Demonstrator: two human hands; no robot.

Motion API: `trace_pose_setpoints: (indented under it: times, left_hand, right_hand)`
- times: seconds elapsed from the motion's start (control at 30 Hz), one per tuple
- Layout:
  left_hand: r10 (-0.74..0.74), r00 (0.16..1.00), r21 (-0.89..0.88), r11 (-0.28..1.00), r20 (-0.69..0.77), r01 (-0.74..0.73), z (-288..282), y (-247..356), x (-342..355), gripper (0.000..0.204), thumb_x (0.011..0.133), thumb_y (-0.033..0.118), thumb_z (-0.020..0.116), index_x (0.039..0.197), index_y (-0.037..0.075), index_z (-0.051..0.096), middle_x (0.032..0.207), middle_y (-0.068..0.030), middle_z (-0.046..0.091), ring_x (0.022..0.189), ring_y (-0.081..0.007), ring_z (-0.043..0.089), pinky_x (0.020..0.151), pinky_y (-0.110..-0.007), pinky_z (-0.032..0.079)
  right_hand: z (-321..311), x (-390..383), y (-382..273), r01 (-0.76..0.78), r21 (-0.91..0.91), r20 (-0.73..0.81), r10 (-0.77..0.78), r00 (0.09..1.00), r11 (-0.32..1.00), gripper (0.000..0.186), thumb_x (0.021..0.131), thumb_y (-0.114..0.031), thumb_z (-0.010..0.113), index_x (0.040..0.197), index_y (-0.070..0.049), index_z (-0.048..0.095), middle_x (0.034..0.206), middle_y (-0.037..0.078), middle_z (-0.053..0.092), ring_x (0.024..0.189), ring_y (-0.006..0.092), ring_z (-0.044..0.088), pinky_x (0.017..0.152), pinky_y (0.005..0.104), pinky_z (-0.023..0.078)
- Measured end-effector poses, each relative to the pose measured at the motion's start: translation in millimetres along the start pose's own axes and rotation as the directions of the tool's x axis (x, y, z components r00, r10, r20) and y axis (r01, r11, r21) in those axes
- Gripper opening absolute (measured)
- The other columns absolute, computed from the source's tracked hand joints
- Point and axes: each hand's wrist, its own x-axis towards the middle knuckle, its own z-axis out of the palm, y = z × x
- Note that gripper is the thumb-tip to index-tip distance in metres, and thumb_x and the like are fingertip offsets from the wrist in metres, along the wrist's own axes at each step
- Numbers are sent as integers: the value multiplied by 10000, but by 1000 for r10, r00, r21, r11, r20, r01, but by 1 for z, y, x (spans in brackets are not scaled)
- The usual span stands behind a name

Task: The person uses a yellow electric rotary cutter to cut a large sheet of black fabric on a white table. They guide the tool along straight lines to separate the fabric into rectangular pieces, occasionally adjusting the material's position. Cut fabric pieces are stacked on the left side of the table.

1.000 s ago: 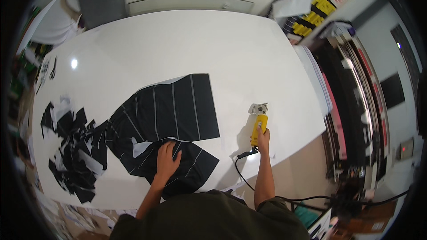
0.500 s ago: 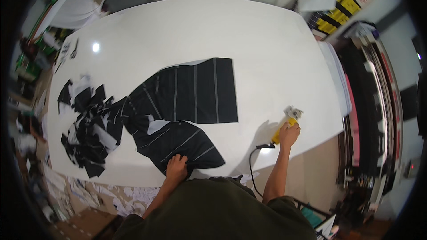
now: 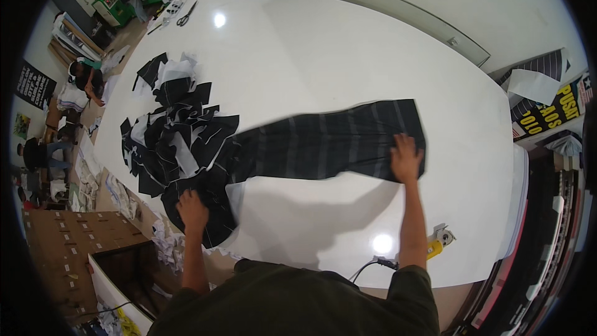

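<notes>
A long piece of black fabric with pale stripes (image 3: 323, 140) stretches across the white table (image 3: 298, 56). My right hand (image 3: 405, 160) grips it near its right end, its middle smeared by motion and a shadow falling below it. My left hand (image 3: 191, 210) has curled fingers on a bunched black striped piece (image 3: 214, 224) near the table's front edge. To the left, a heap of black and white fabric scraps (image 3: 180, 112) meets the stretched cloth. A yellow hand-held electric rotary cutter (image 3: 438, 246) lies by my right forearm, untouched, its black cord (image 3: 373, 263) trailing off the near edge.
Scissors (image 3: 186, 15) lie at the table's far left corner. Paper-like offcuts (image 3: 168, 246) litter the floor near an open box (image 3: 124, 274) and a brown carton stack (image 3: 68, 236). Other people stand or sit at the left. Fabric rolls (image 3: 535, 230) run along the right.
My right hand has let go of the cutter, left it on the table and taken hold of the cloth. The upper piece is drawn out to the right; my left hand is farther left.
</notes>
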Motion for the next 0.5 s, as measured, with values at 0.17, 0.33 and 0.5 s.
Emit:
trace_pose_setpoints:
  times: [0.17, 0.33, 0.5]
  left_hand:
    - [263, 946, -348, 883, -190, -316, 8, 172, -21, 479, 993, 195, 637, 1424, 10, 539, 1473, -250, 482, 1331, -443, 500, 1072, -561, 418]
    - [328, 943, -319, 888, -64, -331, 18, 257, -22, 649, 1022, 396, 598, 1531, 18, 463, 1613, -299, 305, 1514, -507, 257, 1188, -714, 195]
    - [472, 867, -245, 831, -161, -499, 17, 358, 73, 810, 966, 538, 626, 1555, 17, 432, 1662, -305, 234, 1553, -534, 147, 1193, -761, 67]
  right_hand:
    - [-46, 0, 170, -466, -145, -120, 452, 884, 873, 491, 1044, -299, 548, 1477, -71, 519, 1589, 167, 456, 1468, 349, 423, 1123, 678, 329]
    - [-52, -25, 160, -253, -15, -65, 251, 966, 967, 493, 1026, -315, 595, 1442, -56, 544, 1522, 192, 503, 1449, 369, 436, 1094, 637, 377]
    - [-41, -35, 227, -598, -92, 22, 602, 798, 796, 575, 1057, -468, 497, 1570, -215, 439, 1638, 147, 392, 1519, 385, 355, 1111, 737, 320]
